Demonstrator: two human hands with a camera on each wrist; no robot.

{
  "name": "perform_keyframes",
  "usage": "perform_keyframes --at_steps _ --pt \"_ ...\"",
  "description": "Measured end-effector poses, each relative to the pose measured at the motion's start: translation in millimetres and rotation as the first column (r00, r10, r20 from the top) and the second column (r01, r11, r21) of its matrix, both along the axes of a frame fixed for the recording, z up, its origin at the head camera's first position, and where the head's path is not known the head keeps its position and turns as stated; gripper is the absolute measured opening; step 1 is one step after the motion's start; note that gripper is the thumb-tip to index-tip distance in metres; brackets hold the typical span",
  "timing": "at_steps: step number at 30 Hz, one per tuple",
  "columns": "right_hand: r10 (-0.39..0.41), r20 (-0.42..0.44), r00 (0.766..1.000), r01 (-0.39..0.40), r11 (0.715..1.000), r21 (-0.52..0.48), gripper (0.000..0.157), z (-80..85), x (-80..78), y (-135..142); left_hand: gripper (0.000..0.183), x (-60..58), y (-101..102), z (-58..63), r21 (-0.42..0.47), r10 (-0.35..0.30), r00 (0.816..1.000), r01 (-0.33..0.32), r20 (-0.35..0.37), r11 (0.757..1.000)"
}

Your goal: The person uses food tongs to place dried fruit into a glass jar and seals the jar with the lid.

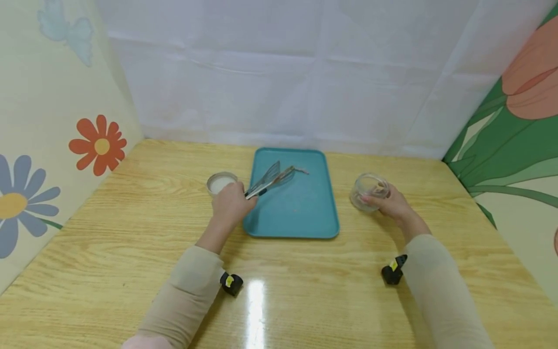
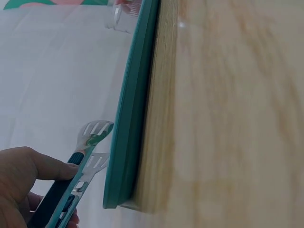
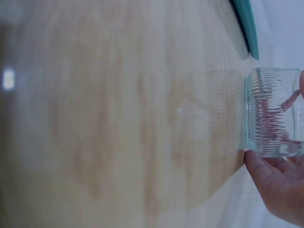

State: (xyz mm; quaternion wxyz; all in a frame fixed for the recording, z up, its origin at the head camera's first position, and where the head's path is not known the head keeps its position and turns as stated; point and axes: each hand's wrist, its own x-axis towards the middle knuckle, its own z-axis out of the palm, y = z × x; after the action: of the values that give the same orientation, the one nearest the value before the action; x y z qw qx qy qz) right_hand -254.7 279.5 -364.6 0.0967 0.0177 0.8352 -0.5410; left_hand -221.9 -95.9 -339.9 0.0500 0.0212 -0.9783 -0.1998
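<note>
My left hand (image 1: 233, 202) grips a pair of tongs (image 1: 271, 182) with slotted metal heads and dark handles. The tongs reach over the blue-green tray (image 1: 301, 213); in the left wrist view their two heads stand apart. By the tips lies a thin pinkish strip (image 1: 302, 170); whether they touch it I cannot tell. My right hand (image 1: 394, 203) holds a clear glass jar (image 1: 368, 191) upright on the table, right of the tray, thumb at its rim. Through the ribbed wall in the right wrist view, reddish strand-like shapes (image 3: 290, 100) show, partly blurred by the glass.
A round, shallow piece with a grey rim and white inside (image 1: 220, 182), perhaps a lid, lies left of the tray, partly behind my left hand. White cloth (image 1: 279, 97) hangs behind the wooden table (image 1: 305, 286). Flower-patterned panels (image 1: 48, 121) stand at both sides.
</note>
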Motion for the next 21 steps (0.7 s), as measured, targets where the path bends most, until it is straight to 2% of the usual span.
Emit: perform_keyframes --at_steps 3,13,21 --pt "-0.002 0.008 1.000 0.002 1.000 -0.010 0.085 -0.2 0.0 0.1 0.032 0.2 -0.4 0.4 -0.019 0.001 1.000 -0.001 0.017 1.000" --pt "0.006 0.009 1.000 -0.006 1.000 -0.023 0.084 -0.3 -0.4 -0.2 0.022 -0.3 -1.6 0.6 -0.058 -0.001 1.000 0.001 0.005 0.998" --pt "0.008 0.009 1.000 -0.008 1.000 -0.020 0.084 -0.6 -0.4 -0.3 0.018 -1.0 -2.9 0.3 -0.060 0.003 1.000 -0.003 0.005 0.998"
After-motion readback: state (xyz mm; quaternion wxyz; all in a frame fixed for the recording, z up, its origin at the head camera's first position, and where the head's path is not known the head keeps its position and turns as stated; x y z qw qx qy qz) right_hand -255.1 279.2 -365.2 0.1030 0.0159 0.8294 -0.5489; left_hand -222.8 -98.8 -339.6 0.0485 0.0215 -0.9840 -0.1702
